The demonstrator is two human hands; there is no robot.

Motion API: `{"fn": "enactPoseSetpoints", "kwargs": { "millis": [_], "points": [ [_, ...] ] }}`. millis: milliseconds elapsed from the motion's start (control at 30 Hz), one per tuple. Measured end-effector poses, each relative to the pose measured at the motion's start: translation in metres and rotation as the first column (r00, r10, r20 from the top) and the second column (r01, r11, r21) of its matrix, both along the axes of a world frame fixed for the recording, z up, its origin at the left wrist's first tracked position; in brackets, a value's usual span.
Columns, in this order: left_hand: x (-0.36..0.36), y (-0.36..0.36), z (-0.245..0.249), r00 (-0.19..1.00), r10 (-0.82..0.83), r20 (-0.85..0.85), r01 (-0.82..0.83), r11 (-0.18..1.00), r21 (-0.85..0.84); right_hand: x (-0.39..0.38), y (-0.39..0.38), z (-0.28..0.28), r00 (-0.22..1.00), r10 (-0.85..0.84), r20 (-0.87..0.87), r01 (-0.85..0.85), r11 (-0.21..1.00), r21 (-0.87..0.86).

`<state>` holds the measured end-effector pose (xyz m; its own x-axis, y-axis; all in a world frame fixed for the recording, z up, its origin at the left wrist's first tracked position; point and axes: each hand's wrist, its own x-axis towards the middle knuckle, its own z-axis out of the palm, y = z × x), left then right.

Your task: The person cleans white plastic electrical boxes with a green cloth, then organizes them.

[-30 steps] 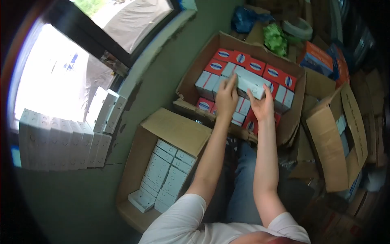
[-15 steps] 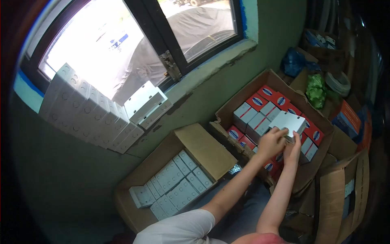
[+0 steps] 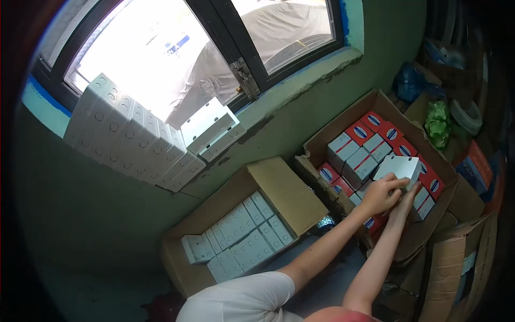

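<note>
A white plastic electrical back box [image 3: 398, 166] is held above a carton of small boxes, its flat side facing up. My right hand [image 3: 406, 203] grips it from below at the near edge; most of those fingers are hidden. My left hand [image 3: 382, 194] is closed with bent fingers at the same near edge, the fingertips against the box. Under and around them lie red-and-white small cartons [image 3: 360, 162], packed in an open cardboard carton [image 3: 316, 140].
Left of me, another cardboard carton [image 3: 287, 188] holds rows of white back boxes [image 3: 233, 228]. More white boxes [image 3: 134, 134] are stacked on the window sill [image 3: 300, 86]. To the right are a green plastic bag [image 3: 437, 126], a blue bag [image 3: 409, 83] and an open carton [image 3: 448, 263].
The view has shifted, so the scene sits further right and slightly lower. My left fingers have moved from the box's top face to its near edge; the box stays in my hands.
</note>
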<state>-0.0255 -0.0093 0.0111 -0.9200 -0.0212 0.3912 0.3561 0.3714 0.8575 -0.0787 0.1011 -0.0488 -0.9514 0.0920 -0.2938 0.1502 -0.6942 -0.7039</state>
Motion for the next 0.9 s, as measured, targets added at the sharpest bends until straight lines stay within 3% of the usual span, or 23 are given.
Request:
{"fn": "enactPoseSetpoints", "kwargs": {
  "millis": [100,133,233,300,367,433,467,533,633,667,767,900],
  "points": [
    [-0.016,-0.014,-0.035,0.902,0.348,0.255,-0.263,0.912,-0.313,0.013,-0.011,0.028,0.993,-0.059,-0.098,0.063,0.998,0.029],
    [-0.015,-0.016,-0.034,0.905,0.356,0.233,-0.271,0.905,-0.33,0.013,-0.013,0.032,0.991,-0.095,-0.09,0.1,0.994,0.051],
    [-0.008,-0.001,-0.023,0.984,0.178,0.027,-0.176,0.982,-0.074,0.013,-0.011,0.04,0.994,-0.105,-0.022,0.105,0.994,0.013],
    [-0.001,0.005,-0.009,0.987,0.123,-0.105,-0.135,0.984,-0.118,0.023,-0.012,0.055,0.995,-0.093,0.031,0.094,0.995,-0.024],
    [0.006,0.003,-0.003,0.984,0.087,-0.158,-0.117,0.974,-0.195,0.022,-0.007,0.042,0.982,-0.169,-0.078,0.159,0.979,-0.124],
    [0.001,-0.002,-0.008,0.957,0.264,-0.123,-0.288,0.919,-0.27,0.012,0.004,0.03,0.948,-0.253,-0.192,0.207,0.951,-0.23],
    [-0.003,-0.006,-0.012,0.93,0.359,-0.075,-0.365,0.884,-0.293,0.01,0.013,0.028,0.948,-0.289,-0.135,0.231,0.914,-0.335],
    [-0.009,-0.012,-0.022,0.869,0.493,-0.046,-0.474,0.802,-0.362,0.008,0.019,0.019,0.944,-0.261,-0.202,0.149,0.884,-0.442],
    [-0.005,0.003,-0.036,0.911,0.293,-0.289,-0.384,0.857,-0.342,0.011,0.008,0.022,0.926,-0.237,-0.294,0.062,0.863,-0.501],
    [-0.002,0.012,-0.037,0.921,0.282,-0.267,-0.368,0.855,-0.366,0.01,0.004,0.027,0.925,-0.242,-0.292,0.073,0.869,-0.489],
    [-0.008,0.011,-0.034,0.891,0.453,-0.034,-0.438,0.835,-0.333,0.007,0.012,0.023,0.923,-0.267,-0.278,0.103,0.866,-0.49],
    [-0.014,-0.02,-0.024,0.845,0.53,-0.063,-0.534,0.842,-0.078,0.001,0.023,0.013,0.931,-0.3,-0.206,0.197,0.891,-0.41]
  ]
}}
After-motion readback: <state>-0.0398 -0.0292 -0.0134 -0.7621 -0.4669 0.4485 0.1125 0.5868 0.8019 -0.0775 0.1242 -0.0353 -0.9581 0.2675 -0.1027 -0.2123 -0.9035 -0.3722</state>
